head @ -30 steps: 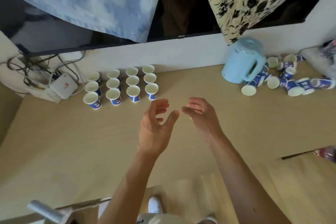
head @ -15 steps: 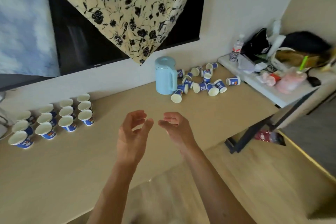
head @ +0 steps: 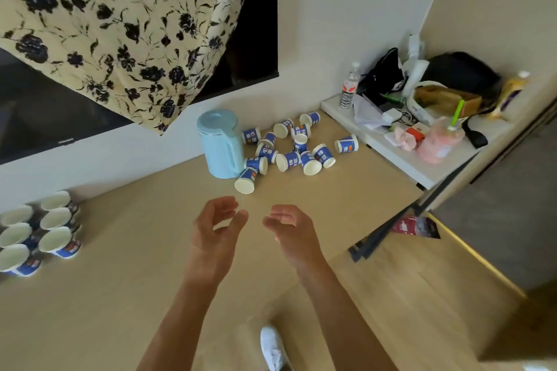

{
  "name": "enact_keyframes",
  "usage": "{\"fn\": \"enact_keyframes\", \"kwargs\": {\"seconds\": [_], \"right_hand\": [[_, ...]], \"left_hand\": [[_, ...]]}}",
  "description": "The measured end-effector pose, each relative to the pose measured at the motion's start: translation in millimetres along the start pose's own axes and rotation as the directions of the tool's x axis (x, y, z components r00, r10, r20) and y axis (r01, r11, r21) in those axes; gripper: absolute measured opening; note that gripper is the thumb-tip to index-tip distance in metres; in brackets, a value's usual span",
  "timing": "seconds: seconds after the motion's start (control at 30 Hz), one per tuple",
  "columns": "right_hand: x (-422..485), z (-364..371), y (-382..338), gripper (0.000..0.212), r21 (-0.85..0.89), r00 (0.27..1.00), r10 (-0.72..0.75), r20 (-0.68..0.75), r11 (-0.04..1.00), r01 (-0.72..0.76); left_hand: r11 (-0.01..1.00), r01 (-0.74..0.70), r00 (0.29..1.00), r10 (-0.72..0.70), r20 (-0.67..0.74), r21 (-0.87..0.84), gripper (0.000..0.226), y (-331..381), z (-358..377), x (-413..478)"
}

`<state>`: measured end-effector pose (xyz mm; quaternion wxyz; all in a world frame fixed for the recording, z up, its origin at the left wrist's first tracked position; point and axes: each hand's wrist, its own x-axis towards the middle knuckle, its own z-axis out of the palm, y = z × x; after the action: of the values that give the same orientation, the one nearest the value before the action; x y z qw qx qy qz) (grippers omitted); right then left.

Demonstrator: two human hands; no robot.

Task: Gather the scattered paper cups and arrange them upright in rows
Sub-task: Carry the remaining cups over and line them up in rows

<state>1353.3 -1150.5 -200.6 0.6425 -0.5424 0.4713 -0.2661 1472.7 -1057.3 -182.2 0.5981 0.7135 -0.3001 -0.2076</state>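
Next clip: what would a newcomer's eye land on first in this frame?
A jumble of tipped-over cups lies at the back of the table, right beside a pale blue kettle. Nearer the camera, the left hand and right hand hover open and empty above the tabletop. At the far left edge of the view, upright cups stand in neat rows.
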Motion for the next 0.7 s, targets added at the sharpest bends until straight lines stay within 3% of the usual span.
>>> {"fn": "enact_keyframes", "kwargs": {"seconds": [0.27,0.47,0.57,0.7], "right_hand": [[100.8,-31.4,-18.8,0.032,-0.160,0.999,0.030,0.029,0.987,-0.025],[168.1,-16.3,-9.9,0.038,-0.344,0.985,0.055,0.162,0.939,0.004],[209.6,-5.9,-0.3,0.038,-0.471,0.976,0.005,0.218,0.877,0.101],[265.6,13.5,13.9,0.047,-0.643,0.905,-0.074,0.419,0.679,0.354]], "left_hand": [[0.990,0.109,0.994,-0.110,-0.005,-0.091,0.018,-20.0,63.7,84.7],[0.980,0.188,0.976,-0.194,-0.097,-0.072,0.027,-26.5,73.0,112.3],[0.969,0.244,0.956,-0.248,-0.156,-0.046,0.028,-34.4,79.1,116.2],[0.953,0.297,0.907,-0.303,-0.294,-0.064,0.021,-37.7,87.7,116.4]]}}
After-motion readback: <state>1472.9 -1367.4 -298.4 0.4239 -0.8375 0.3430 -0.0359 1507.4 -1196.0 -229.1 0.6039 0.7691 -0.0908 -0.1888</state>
